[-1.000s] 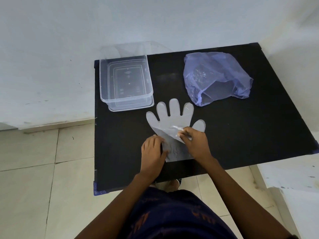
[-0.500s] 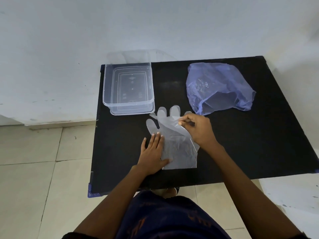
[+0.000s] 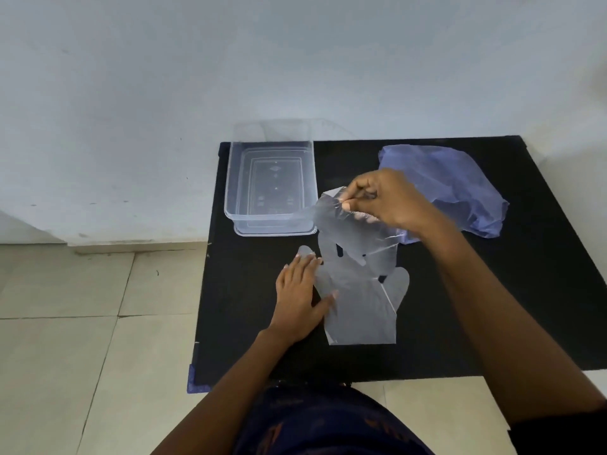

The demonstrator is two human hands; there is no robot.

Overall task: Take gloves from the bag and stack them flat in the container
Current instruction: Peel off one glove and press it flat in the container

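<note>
A clear plastic glove (image 3: 359, 310) lies flat on the black table (image 3: 492, 307). My left hand (image 3: 300, 295) presses flat on its left edge, fingers spread. My right hand (image 3: 384, 200) pinches the cuff of a second clear glove (image 3: 348, 224) and holds it lifted above the first one, between the container and the bag. The clear rectangular container (image 3: 271, 182) stands at the table's back left with nothing visible inside. The crumpled blue plastic bag (image 3: 460, 188) lies at the back right, partly hidden behind my right hand.
The table's left edge runs beside a tiled floor (image 3: 82, 323). A white wall (image 3: 262, 60) stands directly behind the table. My lap in dark clothing (image 3: 322, 421) sits at the front edge.
My right hand has peeled the upper glove off the lower one and lifted it up and back toward the container. My left hand slid left, pressing the lower glove's edge.
</note>
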